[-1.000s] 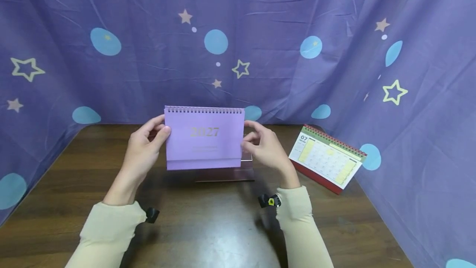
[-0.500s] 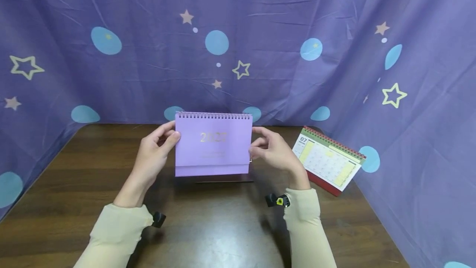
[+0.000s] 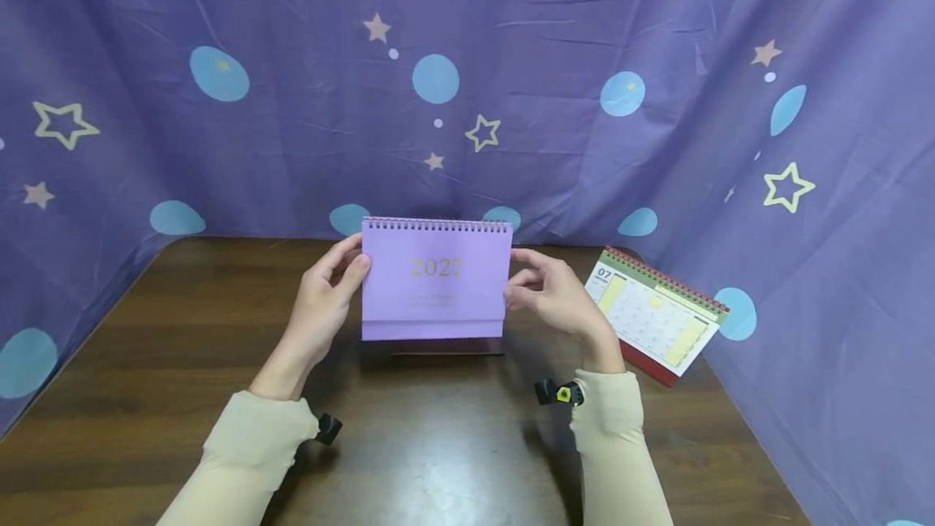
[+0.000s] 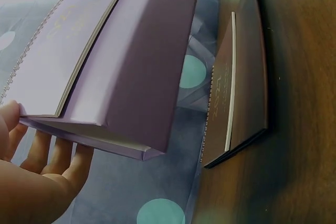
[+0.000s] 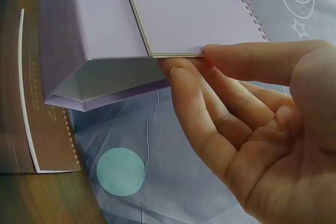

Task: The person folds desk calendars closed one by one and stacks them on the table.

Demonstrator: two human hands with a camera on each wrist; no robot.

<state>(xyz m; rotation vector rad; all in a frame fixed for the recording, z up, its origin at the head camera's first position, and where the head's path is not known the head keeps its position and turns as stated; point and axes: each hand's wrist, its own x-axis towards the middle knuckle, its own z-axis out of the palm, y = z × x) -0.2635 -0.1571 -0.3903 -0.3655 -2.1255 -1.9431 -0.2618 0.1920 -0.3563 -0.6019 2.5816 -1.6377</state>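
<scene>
Lilac spiral-bound calendar (image 3: 436,295), probably light and stiff-backed but loose-paged, is held above the worktop (image 3: 438,465) before a brown calendar (image 4: 220,103), pinched by the left-hand grip (image 3: 320,307) and right-hand grip (image 3: 562,299) at opposite side edges, seemingly the best holds.

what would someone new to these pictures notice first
Probably the lilac 2027 calendar, raised over the wooden table between the left fingers and right fingers. Then the calendar marked 07, at the table's right side. The wrist views also show a brown calendar standing on the table behind the lilac one.
</scene>
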